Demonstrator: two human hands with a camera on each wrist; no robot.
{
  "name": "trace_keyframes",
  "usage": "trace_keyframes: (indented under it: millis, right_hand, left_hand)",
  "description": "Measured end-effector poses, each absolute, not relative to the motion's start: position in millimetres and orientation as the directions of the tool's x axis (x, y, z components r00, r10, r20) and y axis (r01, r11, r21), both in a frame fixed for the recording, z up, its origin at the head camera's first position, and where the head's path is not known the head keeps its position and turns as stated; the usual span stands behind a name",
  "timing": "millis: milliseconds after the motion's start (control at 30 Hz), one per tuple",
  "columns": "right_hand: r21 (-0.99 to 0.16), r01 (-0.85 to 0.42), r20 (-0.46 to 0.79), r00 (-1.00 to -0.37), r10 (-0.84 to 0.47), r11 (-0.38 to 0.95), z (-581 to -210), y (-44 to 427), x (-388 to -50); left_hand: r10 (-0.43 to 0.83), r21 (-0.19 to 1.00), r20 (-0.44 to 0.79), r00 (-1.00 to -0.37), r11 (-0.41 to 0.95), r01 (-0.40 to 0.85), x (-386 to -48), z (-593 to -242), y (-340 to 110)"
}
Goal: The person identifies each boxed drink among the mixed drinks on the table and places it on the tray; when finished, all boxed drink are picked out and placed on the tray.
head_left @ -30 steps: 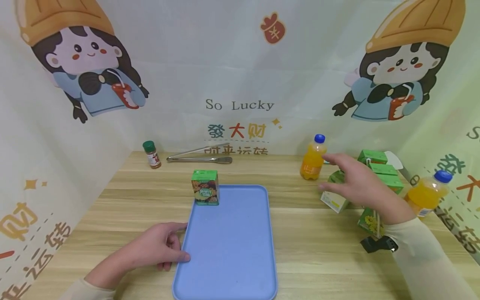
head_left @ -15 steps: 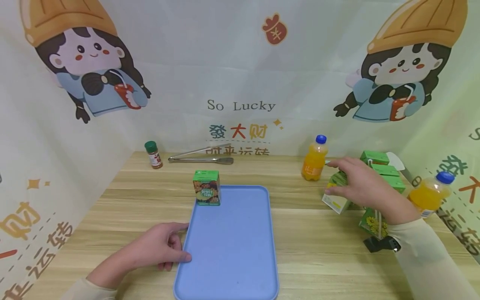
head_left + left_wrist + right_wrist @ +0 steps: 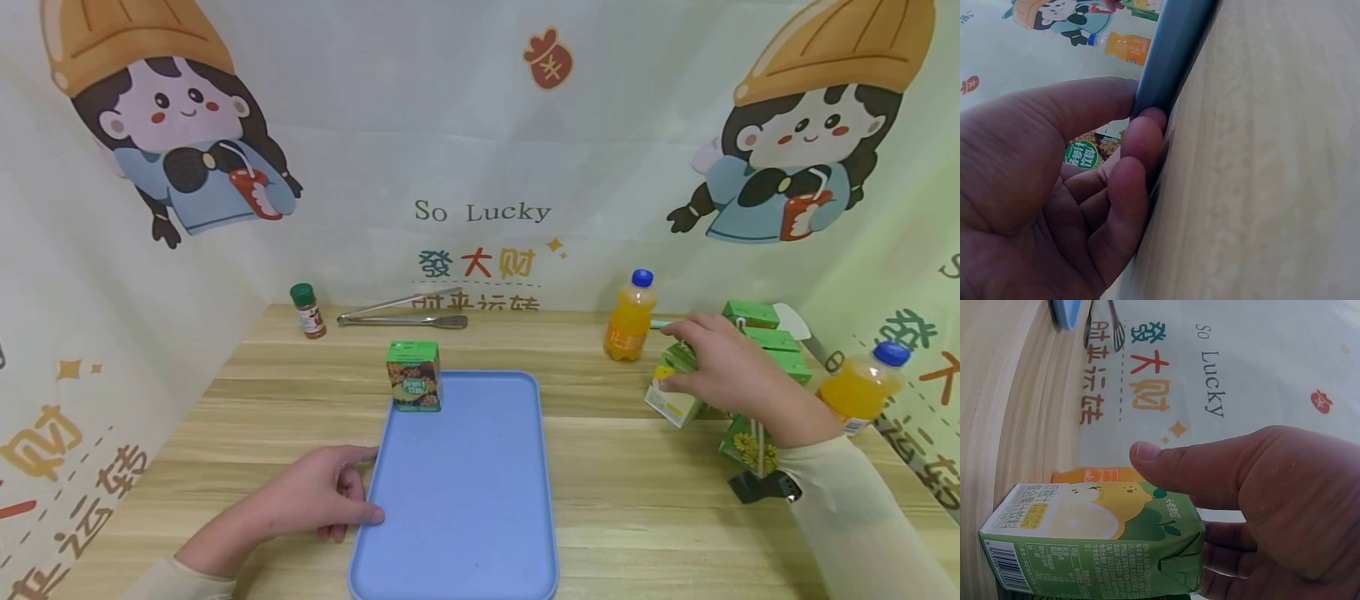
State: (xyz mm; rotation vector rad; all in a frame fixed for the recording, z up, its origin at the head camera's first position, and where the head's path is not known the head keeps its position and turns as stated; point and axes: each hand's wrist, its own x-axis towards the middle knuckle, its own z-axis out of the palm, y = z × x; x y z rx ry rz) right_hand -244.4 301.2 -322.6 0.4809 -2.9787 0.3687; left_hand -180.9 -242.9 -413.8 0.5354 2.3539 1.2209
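Note:
A light blue tray [image 3: 459, 492] lies in front of me. My left hand [image 3: 318, 492] pinches its left rim, thumb on top and fingers against the side and underside, as the left wrist view also shows. A green drink carton [image 3: 415, 379] stands at the tray's far left corner. On the right, my right hand [image 3: 720, 362] is around the upper part of a green-and-yellow juice carton [image 3: 1085, 512] standing on the table. Its thumb is straight on one side and its fingers are partly hidden behind the carton. Whether thumb or fingers touch it is hard to tell.
Orange drink bottles stand behind the right hand [image 3: 628, 321] and at the far right [image 3: 858, 387]. Several green cartons [image 3: 772, 340] crowd beside the right forearm. Tongs [image 3: 405, 318] and a green-capped spice jar [image 3: 307, 311] are at the back left. A printed cloth [image 3: 480, 150] encloses the table.
My right thumb and fingers have drawn closer together about the juice carton, the hand shifting slightly. The left hand stays on the tray's rim. The whole view has shifted a little.

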Motion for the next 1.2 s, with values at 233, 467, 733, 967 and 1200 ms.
trace_keyframes:
  millis: [233,467,733,967,1200]
  right_hand:
    - [-0.208,-0.301,0.127,-0.952,-0.279,0.931,-323.9,302.4,-245.3]
    - [-0.189,-0.303,0.126,-0.951,-0.283,0.934,-325.8,301.8,-245.7]
    - [-0.190,-0.304,0.108,-0.952,-0.288,0.934,-325.2,300.6,-245.7]
    - [-0.197,-0.262,0.062,-0.965,-0.255,0.945,-323.0,297.6,-245.5]
    - [-0.200,-0.231,0.024,-0.973,-0.231,0.952,-321.9,295.1,-245.0]
  left_hand:
    - [0.521,0.834,-0.196,-0.831,0.535,0.139,-181.1,-414.3,-242.8]
    - [0.524,0.836,-0.192,-0.829,0.530,0.141,-180.5,-413.6,-242.7]
    - [0.520,0.833,-0.199,-0.831,0.537,0.137,-180.5,-412.7,-242.4]
    - [0.518,0.829,-0.195,-0.833,0.541,0.141,-179.6,-411.6,-241.6]
    - [0.516,0.831,-0.198,-0.833,0.540,0.137,-179.1,-411.5,-241.7]
